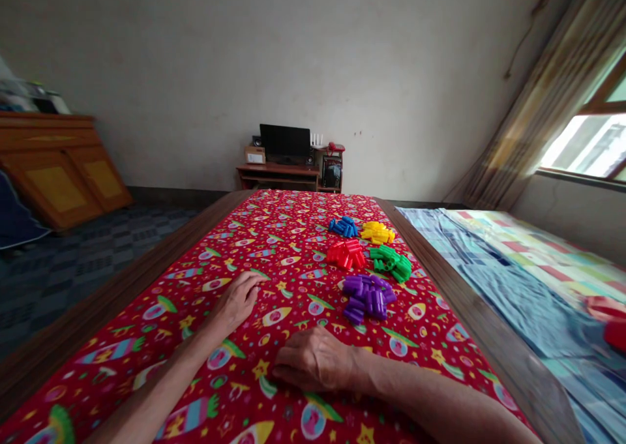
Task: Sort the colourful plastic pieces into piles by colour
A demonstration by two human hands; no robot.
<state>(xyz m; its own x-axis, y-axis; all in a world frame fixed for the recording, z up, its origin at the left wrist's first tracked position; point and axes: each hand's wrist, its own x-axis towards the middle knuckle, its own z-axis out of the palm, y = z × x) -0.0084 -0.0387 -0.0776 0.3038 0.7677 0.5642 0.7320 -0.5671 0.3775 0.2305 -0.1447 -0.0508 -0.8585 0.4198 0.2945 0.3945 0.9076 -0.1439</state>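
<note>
My left hand (236, 304) lies flat on a red patterned tablecloth (274, 235), fingers stretched forward, holding nothing. My right hand (313, 366) rests palm down nearer to me, fingers loosely curled toward the left, with nothing in them. Beyond the hands sit small heaps of plastic pieces sorted by colour: purple (368, 296) closest, red (346, 253), green (391, 262), blue (343, 226) and yellow (377, 233) farthest. The purple heap is the one nearest my right hand, a short way ahead of it.
The table's wooden edges (454, 287) show on both sides of the cloth. A bed with a striped blanket (513, 268) is on the right under a curtained window. A wooden cabinet (59, 170) stands at left, a small desk with a monitor (285, 143) at the far wall.
</note>
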